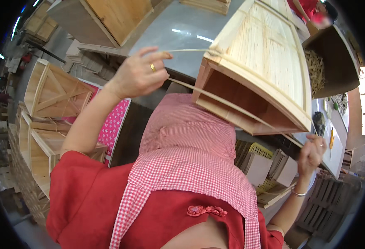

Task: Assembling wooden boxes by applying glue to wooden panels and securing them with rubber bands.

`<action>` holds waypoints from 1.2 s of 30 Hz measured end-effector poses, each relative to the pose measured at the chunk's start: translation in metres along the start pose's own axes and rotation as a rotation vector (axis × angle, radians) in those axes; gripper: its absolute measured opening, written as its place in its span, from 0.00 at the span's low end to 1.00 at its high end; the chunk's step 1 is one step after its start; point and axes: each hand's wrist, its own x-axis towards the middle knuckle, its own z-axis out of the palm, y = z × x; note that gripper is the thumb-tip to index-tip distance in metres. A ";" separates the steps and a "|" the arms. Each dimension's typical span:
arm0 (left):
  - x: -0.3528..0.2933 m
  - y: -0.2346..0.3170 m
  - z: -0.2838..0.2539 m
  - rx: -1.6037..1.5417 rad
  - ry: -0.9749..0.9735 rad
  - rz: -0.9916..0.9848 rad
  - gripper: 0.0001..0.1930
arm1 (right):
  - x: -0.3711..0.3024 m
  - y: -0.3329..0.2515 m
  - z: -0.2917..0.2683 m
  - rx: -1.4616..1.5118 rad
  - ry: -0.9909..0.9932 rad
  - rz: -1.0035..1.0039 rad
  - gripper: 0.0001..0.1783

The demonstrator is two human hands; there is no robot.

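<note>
A pale wooden box (265, 50) lies on the table in front of me, its open end facing my body. A thin, light-coloured elastic band (232, 106) is stretched in front of that opening, between my two hands. My left hand (141, 72), with a gold ring, is closed on the band to the left of the box. From its fingers another strand runs to the box's top edge. Beyond the near right corner, my right hand (312, 154) pinches the band's other end. How the band passes round the far side of the box is hidden.
Further wooden boxes (60, 89) are stacked at left, near a pink patterned panel (116, 118). A large wooden case (120, 16) stands at the back left. A carton (336, 62) holding loose strips is at right. Below the table, a yellow basket (260, 150) holds boards.
</note>
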 end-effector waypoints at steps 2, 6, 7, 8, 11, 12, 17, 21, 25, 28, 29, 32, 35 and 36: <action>-0.024 0.027 0.043 -0.018 -0.025 -0.032 0.07 | -0.032 -0.004 0.033 -0.093 -0.109 -0.024 0.05; -0.067 0.051 0.100 -0.007 -0.179 -0.094 0.21 | -0.068 0.000 0.087 -0.076 -0.246 -0.053 0.08; -0.075 0.054 0.108 -0.003 -0.209 -0.084 0.22 | -0.073 0.003 0.094 -0.073 -0.283 -0.039 0.08; -0.081 0.056 0.115 0.009 -0.244 -0.083 0.22 | -0.078 0.005 0.102 -0.068 -0.287 -0.064 0.09; -0.088 0.058 0.128 0.025 -0.296 -0.086 0.25 | -0.091 0.011 0.118 -0.110 -0.348 -0.150 0.06; -0.088 0.058 0.131 0.036 -0.322 -0.089 0.26 | -0.094 0.013 0.124 -0.134 -0.338 -0.152 0.07; -0.081 0.053 0.141 0.079 -0.301 -0.069 0.25 | -0.101 0.018 0.141 -0.177 -0.373 -0.162 0.14; -0.078 0.053 0.141 0.104 -0.284 -0.074 0.25 | -0.100 0.014 0.137 -0.253 -0.372 -0.116 0.05; -0.072 0.057 0.139 0.106 -0.240 -0.090 0.24 | -0.088 0.008 0.133 -0.211 -0.309 -0.107 0.05; -0.068 0.061 0.125 0.105 -0.249 -0.092 0.23 | -0.071 -0.007 0.126 -0.185 -0.274 -0.094 0.06; -0.066 0.062 0.118 0.067 -0.288 -0.057 0.24 | -0.065 -0.012 0.118 -0.111 -0.197 -0.143 0.08; -0.066 0.061 0.086 -0.269 -0.136 -0.107 0.21 | -0.049 -0.034 0.083 0.169 0.035 -0.156 0.12; -0.047 0.038 0.061 -0.340 0.075 -0.492 0.19 | -0.027 -0.032 0.037 0.222 0.080 0.210 0.11; -0.034 0.026 0.058 -0.472 0.156 -0.655 0.16 | -0.016 -0.022 0.028 0.302 0.100 0.352 0.12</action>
